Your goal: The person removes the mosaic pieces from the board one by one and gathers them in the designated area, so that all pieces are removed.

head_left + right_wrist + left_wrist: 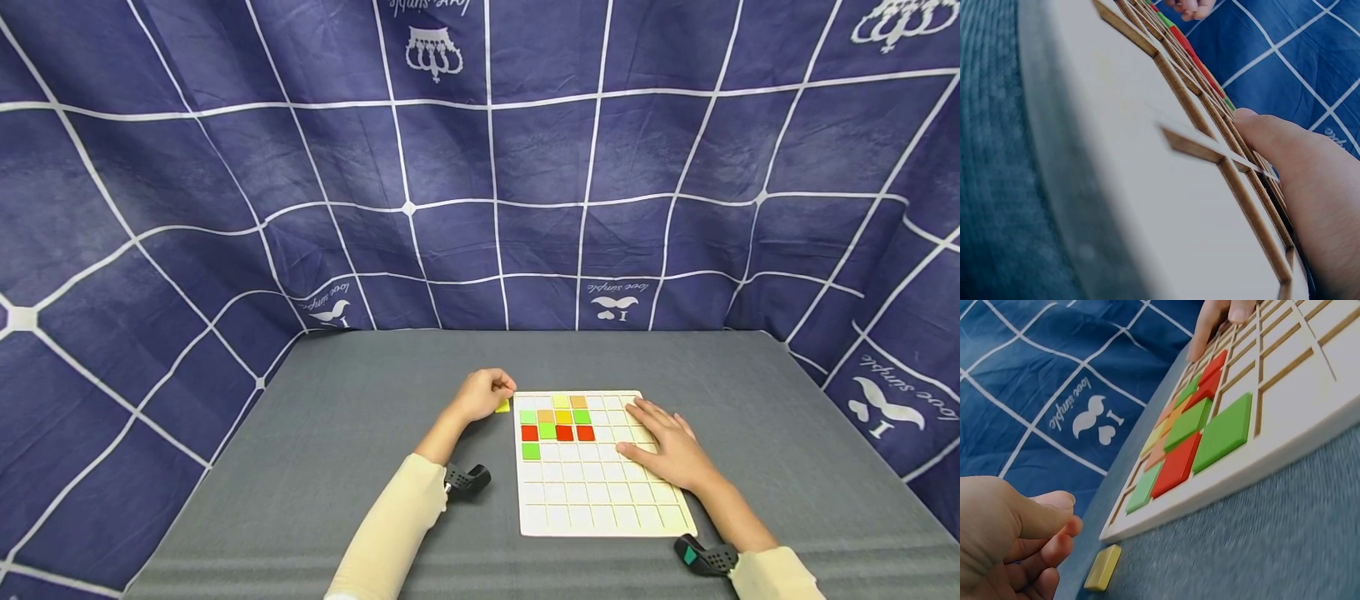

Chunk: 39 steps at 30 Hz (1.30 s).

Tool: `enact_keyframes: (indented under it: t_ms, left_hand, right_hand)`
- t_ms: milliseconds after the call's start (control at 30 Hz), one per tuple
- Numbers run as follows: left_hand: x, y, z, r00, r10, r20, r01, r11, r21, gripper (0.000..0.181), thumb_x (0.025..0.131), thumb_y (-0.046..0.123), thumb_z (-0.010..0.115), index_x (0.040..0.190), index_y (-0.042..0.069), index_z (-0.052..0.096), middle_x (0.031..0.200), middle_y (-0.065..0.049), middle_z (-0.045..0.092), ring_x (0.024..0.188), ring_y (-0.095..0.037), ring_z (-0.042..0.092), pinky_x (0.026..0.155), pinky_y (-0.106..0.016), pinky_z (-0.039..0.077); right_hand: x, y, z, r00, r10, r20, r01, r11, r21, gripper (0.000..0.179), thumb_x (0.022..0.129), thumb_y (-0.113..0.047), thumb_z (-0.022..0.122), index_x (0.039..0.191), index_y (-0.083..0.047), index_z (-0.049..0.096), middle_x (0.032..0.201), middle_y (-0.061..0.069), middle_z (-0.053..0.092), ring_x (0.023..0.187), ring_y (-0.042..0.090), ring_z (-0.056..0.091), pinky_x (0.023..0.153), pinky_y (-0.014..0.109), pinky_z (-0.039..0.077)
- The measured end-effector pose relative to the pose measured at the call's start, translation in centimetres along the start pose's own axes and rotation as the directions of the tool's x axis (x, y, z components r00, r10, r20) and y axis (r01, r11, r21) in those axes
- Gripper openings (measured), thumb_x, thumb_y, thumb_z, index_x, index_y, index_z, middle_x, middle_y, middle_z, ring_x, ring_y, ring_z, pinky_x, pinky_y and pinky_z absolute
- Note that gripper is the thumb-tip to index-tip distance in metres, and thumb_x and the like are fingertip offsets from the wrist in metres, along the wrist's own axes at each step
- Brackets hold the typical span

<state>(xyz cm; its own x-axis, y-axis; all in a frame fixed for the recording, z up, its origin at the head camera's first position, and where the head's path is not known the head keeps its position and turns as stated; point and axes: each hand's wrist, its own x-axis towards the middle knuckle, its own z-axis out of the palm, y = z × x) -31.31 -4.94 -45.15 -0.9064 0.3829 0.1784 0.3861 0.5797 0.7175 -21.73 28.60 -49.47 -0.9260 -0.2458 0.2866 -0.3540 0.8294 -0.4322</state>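
Note:
A white square grid board [581, 518] lies on the grey table, its upper left cells filled with green, red, orange and yellow square tiles. My left hand [480, 396] hovers at the board's far left corner, fingers curled and thumb tip against the index finger; nothing shows between them in the left wrist view. Close below that hand, a yellow tile [1102, 567] lies on the table beside the board's edge. Across the board's right side rests my right hand [666, 448], fingers spread and the thumb lying over the cells.
Grey cloth covers the table [360, 417]. Behind it hangs a blue curtain [540, 242] with white grid lines, which also wraps round both sides. A dark band sits on each wrist.

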Motion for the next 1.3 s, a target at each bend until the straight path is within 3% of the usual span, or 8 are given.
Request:
enact_keyframes:
  t_ms: [433, 767, 1300]
  left_hand:
    - [0.6, 1.5, 1.6, 0.999, 0.034, 0.02, -0.033, 0.999, -0.028, 0.004, 0.09, 0.003, 0.068, 0.09, 0.005, 0.071, 0.077, 0.0, 0.065, 0.066, -0.006, 0.053, 0.062, -0.021, 0.044]
    - [1.1, 2.5, 2.8, 0.999, 0.018, 0.051, -0.015, 0.998, -0.053, 0.004, 0.091, 0.006, 0.068, 0.093, 0.005, 0.071, 0.077, 0.002, 0.065, 0.065, -0.005, 0.056, 0.062, -0.021, 0.046]
    - [1.9, 3.6, 5.0, 0.998, 0.045, 0.047, -0.043, 0.997, -0.057, 0.004, 0.09, 0.006, 0.068, 0.093, 0.004, 0.07, 0.079, 0.001, 0.063, 0.07, -0.008, 0.056, 0.066, -0.022, 0.047]
  right_hand:
    - [0.1, 0.0, -0.1, 1.0, 0.003, -0.009, -0.003, 1.0, -0.007, 0.074, 0.085, -0.047, 0.07, 0.141, -0.003, 0.049, 0.146, 0.021, 0.042, 0.134, 0.045, 0.035, 0.104, 0.067, 0.016]
    - [0.2, -0.1, -0.1, 1.0, 0.014, 0.002, -0.014, 1.0, -0.012, 0.074, 0.086, -0.048, 0.069, 0.141, -0.003, 0.048, 0.147, 0.021, 0.041, 0.135, 0.044, 0.034, 0.105, 0.067, 0.015]
    - [0.0, -0.3, 0.0, 1.0, 0.017, -0.012, -0.017, 1.0, -0.008, 0.074, 0.085, -0.047, 0.069, 0.141, -0.003, 0.049, 0.147, 0.021, 0.042, 0.134, 0.044, 0.035, 0.104, 0.067, 0.015]
